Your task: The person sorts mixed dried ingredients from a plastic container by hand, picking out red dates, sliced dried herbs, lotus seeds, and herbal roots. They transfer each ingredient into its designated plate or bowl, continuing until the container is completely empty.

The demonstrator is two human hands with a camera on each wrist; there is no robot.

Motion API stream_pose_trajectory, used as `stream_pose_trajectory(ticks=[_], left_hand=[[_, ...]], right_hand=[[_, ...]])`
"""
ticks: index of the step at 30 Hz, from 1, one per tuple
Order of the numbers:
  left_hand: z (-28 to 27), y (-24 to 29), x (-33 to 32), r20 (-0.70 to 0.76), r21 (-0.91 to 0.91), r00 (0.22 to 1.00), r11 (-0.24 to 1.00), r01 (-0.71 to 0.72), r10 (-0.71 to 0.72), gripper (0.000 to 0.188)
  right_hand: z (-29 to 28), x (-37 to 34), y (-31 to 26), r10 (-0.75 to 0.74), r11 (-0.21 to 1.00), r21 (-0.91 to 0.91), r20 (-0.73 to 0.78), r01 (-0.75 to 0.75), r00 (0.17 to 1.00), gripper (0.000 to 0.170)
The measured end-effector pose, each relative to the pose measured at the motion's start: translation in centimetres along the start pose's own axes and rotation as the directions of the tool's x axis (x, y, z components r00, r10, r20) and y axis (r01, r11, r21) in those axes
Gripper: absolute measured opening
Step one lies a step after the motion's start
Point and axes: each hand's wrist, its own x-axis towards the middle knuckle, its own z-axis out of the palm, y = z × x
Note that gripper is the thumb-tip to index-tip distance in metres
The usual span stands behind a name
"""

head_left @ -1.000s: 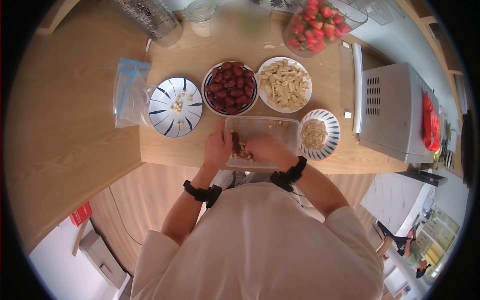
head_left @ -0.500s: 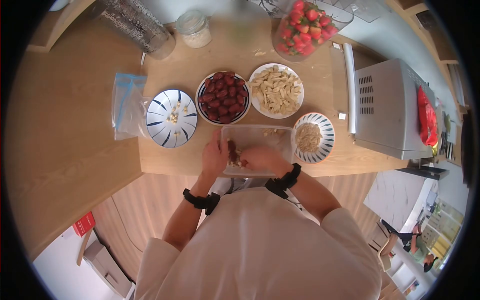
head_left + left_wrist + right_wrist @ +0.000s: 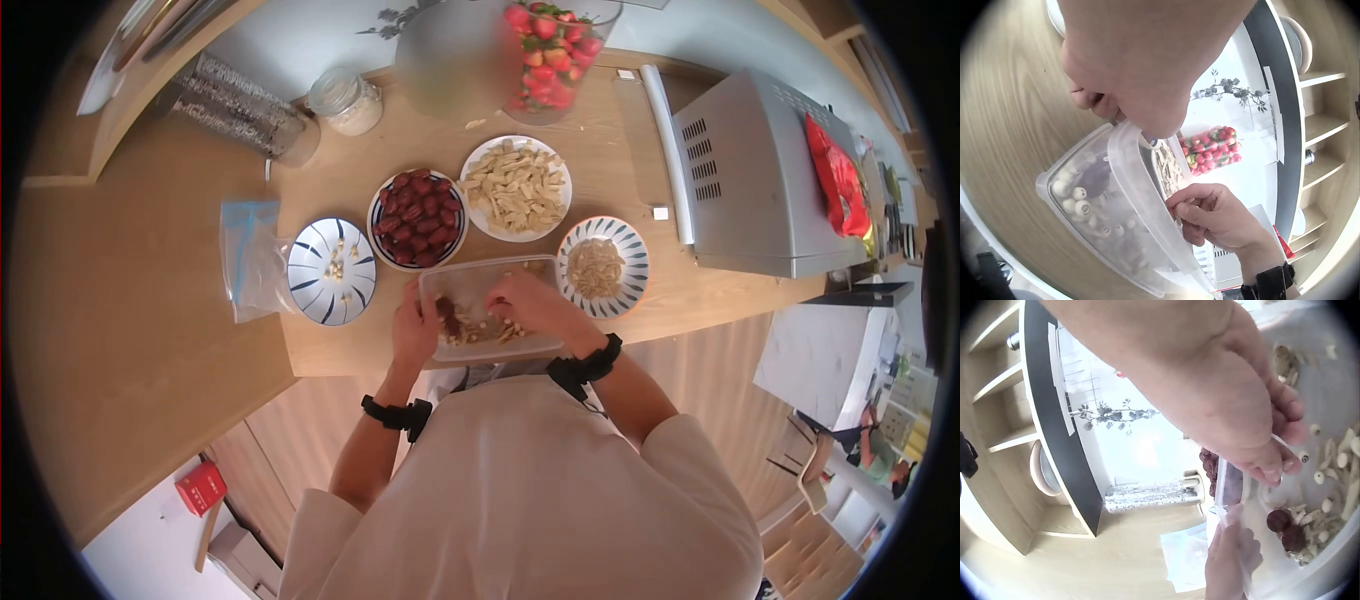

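Bunching its fingers over the middle of the plastic box (image 3: 468, 286), the right hand (image 3: 530, 303) has left the dark dates (image 3: 448, 316) and white seeds (image 3: 457, 338) it covered a moment ago; whether it pinches anything, I cannot tell. A small heap (image 3: 510, 331) now shows beneath it, so the work seems to have moved along the box. The left hand (image 3: 412, 335) still grips the box's left end. On the wooden table (image 3: 610, 150), heaped dates (image 3: 417, 215) and pale slices (image 3: 515, 190) lie beyond; a striped plate (image 3: 318, 292) and clear bag (image 3: 245, 255) sit left, a bowl (image 3: 636, 268) right. Strawberries (image 3: 550, 65) and a glass jar (image 3: 345, 102) stand behind, a grey appliance (image 3: 745, 220) to the right.
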Motion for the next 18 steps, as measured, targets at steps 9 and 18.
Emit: stream_pose_trajectory(ticks=[9,18], left_hand=[[0.3,-0.4,-0.1,0.020,-0.044,1.000,0.999,0.022,-0.021,0.030],[0.6,-0.3,-0.2,-0.011,-0.124,1.000,0.992,0.020,-0.022,0.028]], right_hand=[[-4.5,-4.3,-1.8,0.013,0.988,0.151,-0.287,0.032,0.958,0.012],[-8.1,-9.4,4.5,0.220,0.906,0.423,-0.426,-0.022,0.878,0.012]])
